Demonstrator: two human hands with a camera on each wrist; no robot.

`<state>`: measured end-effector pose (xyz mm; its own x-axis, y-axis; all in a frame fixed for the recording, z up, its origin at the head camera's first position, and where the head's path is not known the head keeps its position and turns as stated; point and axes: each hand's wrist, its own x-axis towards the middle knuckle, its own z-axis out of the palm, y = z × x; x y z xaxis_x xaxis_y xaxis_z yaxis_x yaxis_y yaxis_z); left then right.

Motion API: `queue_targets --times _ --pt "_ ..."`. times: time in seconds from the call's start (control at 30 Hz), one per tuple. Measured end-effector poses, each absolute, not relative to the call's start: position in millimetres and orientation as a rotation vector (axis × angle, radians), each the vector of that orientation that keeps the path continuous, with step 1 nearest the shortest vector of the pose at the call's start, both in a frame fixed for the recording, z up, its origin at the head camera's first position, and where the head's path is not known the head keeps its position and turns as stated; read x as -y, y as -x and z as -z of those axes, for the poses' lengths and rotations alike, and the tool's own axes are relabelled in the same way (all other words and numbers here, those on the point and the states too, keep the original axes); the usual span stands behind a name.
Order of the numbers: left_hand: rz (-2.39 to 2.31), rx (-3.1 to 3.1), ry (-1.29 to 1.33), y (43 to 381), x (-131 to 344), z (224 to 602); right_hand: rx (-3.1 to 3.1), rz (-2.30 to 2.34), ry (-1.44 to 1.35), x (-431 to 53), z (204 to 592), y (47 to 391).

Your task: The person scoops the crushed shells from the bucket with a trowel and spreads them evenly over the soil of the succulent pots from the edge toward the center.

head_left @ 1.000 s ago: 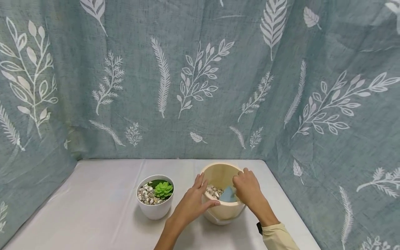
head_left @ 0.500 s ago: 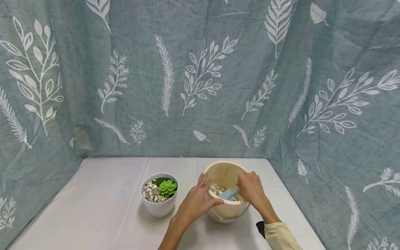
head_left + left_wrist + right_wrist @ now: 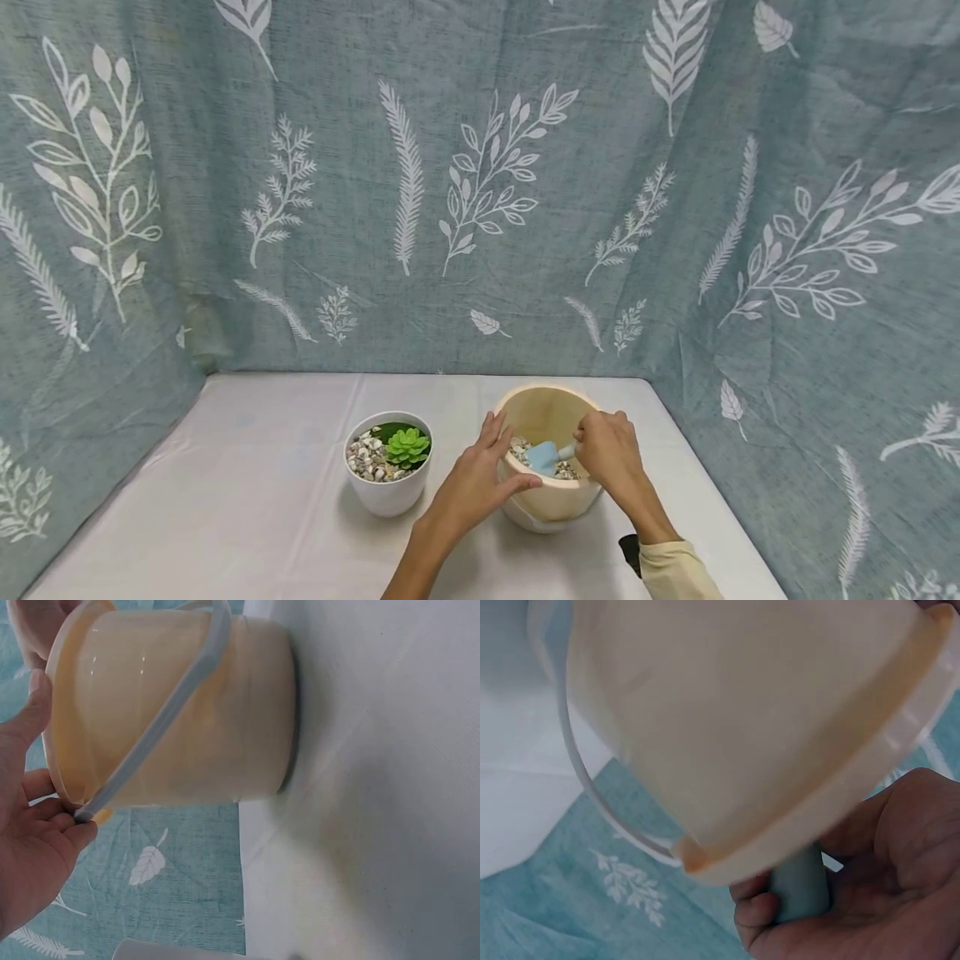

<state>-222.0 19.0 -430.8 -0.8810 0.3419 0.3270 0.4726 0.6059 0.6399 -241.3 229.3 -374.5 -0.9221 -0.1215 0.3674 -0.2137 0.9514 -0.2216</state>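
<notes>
In the head view, a cream bucket (image 3: 555, 502) with pebbles (image 3: 566, 472) inside stands upright on the table. My left hand (image 3: 467, 482) holds its left rim, thumb over the near edge. The left wrist view shows the fingers curled where the grey bail handle (image 3: 161, 724) joins the rim. Inside the bucket a small light-blue shovel (image 3: 542, 457) lies tilted over the pebbles, blade pointing left. My right hand (image 3: 611, 450) grips its handle above the right rim. In the right wrist view, fingers wrap that grey-green shovel handle (image 3: 801, 889); the bucket wall hides the blade.
Left of the bucket stands a white pot (image 3: 386, 497) holding pebbles (image 3: 369, 461) and a green succulent (image 3: 407, 447). A white cloth covers the table (image 3: 225, 492). Leaf-patterned teal curtains (image 3: 337, 192) close off the back and both sides.
The shovel blade has swung from the bucket's near right side towards the left and tilted flatter, exposing part of its handle. My left hand stays on the rim. The head view has shifted slightly.
</notes>
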Motion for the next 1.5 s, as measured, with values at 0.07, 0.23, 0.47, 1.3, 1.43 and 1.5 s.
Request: queue_targets --times 0.07,0.23,0.47,1.3,1.43,1.5 --pt "1.134 2.655 0.681 222 -19 431 2.738 -0.363 -0.224 -230 370 240" --pt "1.16 2.663 0.678 223 -19 431 2.723 -0.387 -0.179 -236 362 238" --pt "1.188 2.655 0.674 224 -19 431 2.723 -0.458 -0.128 -247 351 236" --pt "1.131 2.536 0.295 208 70 433 2.656 -0.695 -0.272 -182 316 240" --pt "1.173 2.606 0.125 201 105 434 2.643 -0.717 -0.356 -148 321 245" --pt "1.201 2.642 0.052 197 120 436 2.616 -0.713 -0.409 -132 326 247"
